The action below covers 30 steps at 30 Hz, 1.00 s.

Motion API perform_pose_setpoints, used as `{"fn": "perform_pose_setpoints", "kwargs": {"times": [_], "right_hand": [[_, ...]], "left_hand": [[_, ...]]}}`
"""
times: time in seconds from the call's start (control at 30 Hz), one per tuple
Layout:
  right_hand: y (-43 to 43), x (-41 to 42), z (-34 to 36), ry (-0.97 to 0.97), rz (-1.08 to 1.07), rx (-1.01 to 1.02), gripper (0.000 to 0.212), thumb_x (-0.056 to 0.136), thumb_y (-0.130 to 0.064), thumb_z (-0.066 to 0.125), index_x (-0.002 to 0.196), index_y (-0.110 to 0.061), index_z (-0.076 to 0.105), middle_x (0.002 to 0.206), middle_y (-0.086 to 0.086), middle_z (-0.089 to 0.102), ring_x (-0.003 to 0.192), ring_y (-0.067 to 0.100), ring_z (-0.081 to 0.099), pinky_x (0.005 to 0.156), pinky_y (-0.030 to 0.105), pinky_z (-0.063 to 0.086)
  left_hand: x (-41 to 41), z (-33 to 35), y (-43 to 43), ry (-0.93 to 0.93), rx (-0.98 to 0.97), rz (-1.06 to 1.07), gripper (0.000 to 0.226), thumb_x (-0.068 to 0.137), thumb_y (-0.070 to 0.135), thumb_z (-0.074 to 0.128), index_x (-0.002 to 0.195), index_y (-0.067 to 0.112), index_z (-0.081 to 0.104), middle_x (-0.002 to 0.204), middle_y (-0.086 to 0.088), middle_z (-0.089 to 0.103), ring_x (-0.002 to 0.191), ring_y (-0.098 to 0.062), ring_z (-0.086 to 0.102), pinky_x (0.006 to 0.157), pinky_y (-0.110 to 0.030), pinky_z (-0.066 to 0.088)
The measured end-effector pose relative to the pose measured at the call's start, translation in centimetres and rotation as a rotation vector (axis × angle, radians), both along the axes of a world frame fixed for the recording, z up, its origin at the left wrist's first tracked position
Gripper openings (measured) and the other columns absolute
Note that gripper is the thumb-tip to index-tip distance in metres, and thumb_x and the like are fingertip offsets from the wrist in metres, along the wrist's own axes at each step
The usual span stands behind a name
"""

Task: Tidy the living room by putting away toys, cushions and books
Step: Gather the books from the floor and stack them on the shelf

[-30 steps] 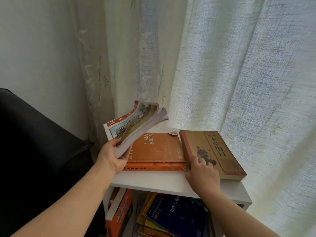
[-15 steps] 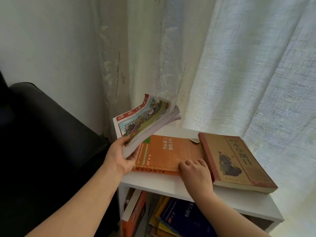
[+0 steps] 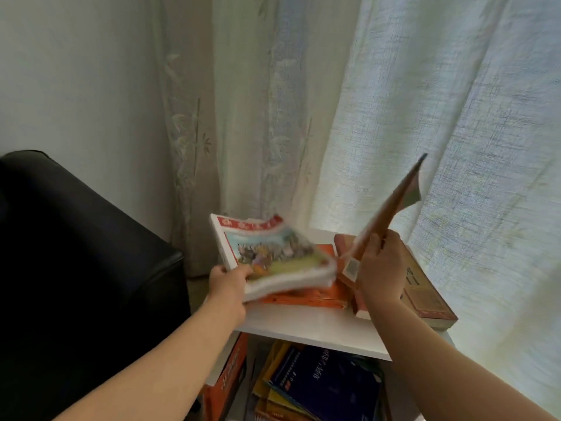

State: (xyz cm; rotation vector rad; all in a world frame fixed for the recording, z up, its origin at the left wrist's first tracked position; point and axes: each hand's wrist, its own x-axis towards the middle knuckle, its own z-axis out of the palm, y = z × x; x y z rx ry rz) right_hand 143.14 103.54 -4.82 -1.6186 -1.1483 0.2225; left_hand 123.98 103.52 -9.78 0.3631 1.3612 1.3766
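Note:
My left hand [image 3: 228, 287] grips the near corner of a picture-cover book [image 3: 267, 253] with a red top band, held low and nearly flat over an orange book [image 3: 306, 297] on the white shelf top [image 3: 303, 326]. My right hand [image 3: 381, 268] grips a thin orange book [image 3: 391, 205] and holds it steeply tilted, its far end up against the curtain. A thick brown book [image 3: 425, 293] lies flat on the shelf top at the right, partly hidden by my right hand.
A black sofa arm [image 3: 91, 253] stands close on the left. Pale curtains [image 3: 394, 101] hang right behind the shelf. Below the shelf top, a blue book [image 3: 328, 381], yellow books and an orange book [image 3: 230, 375] fill the lower compartment.
My right hand has lifted the top orange book off the stack and tilted it upward. My left hand has lowered the picture-cover book toward the remaining orange book.

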Motion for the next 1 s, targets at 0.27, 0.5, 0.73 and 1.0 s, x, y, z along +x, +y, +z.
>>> {"fn": "perform_pose_setpoints", "kwargs": {"times": [0.27, 0.5, 0.73, 1.0], "right_hand": [[-2.0, -4.0, -0.2, -0.807, 0.395, -0.176, 0.029, 0.102, -0.029, 0.032, 0.121, -0.02, 0.052, 0.095, 0.001, 0.064, 0.068, 0.014, 0.057, 0.051, 0.018, 0.045], [-2.1, -7.6, -5.4, -0.799, 0.653, -0.58, 0.032, 0.099, -0.025, 0.029, 0.111, -0.02, 0.059, 0.121, -0.001, 0.058, 0.111, 0.027, 0.048, 0.094, 0.04, 0.038], [-4.6, -5.0, -6.2, -0.542, 0.365, -0.488, 0.026, 0.096, -0.035, 0.041, 0.116, -0.027, 0.055, 0.124, -0.009, 0.053, 0.115, 0.018, 0.04, 0.095, 0.031, 0.031], [-7.4, -3.9, -8.3, 0.934, 0.121, -0.512, 0.064, 0.082, -0.026, 0.069, 0.134, -0.02, 0.031, 0.128, 0.014, 0.047, 0.104, 0.033, 0.056, 0.081, 0.049, 0.054]], "left_hand": [[1.1, -2.4, -2.1, -0.066, -0.122, -0.215, 0.033, 0.092, 0.014, 0.054, 0.123, 0.018, 0.043, 0.109, -0.017, 0.062, 0.103, -0.036, 0.06, 0.086, -0.052, 0.051], [0.0, -2.5, -2.5, -0.26, -0.035, -0.322, 0.037, 0.094, 0.042, 0.048, 0.109, 0.011, 0.062, 0.1, -0.016, 0.069, 0.09, -0.033, 0.064, 0.071, -0.04, 0.052], [0.3, -2.5, -2.5, -0.101, -0.135, -0.265, 0.009, 0.091, 0.007, 0.057, 0.084, 0.009, 0.051, 0.08, -0.014, 0.059, 0.069, -0.029, 0.057, 0.053, -0.039, 0.048], [1.0, -3.7, -6.9, -0.122, -0.167, -0.403, 0.018, 0.083, 0.009, 0.067, 0.094, 0.009, 0.053, 0.084, -0.015, 0.066, 0.074, -0.028, 0.064, 0.046, -0.033, 0.057]]}}
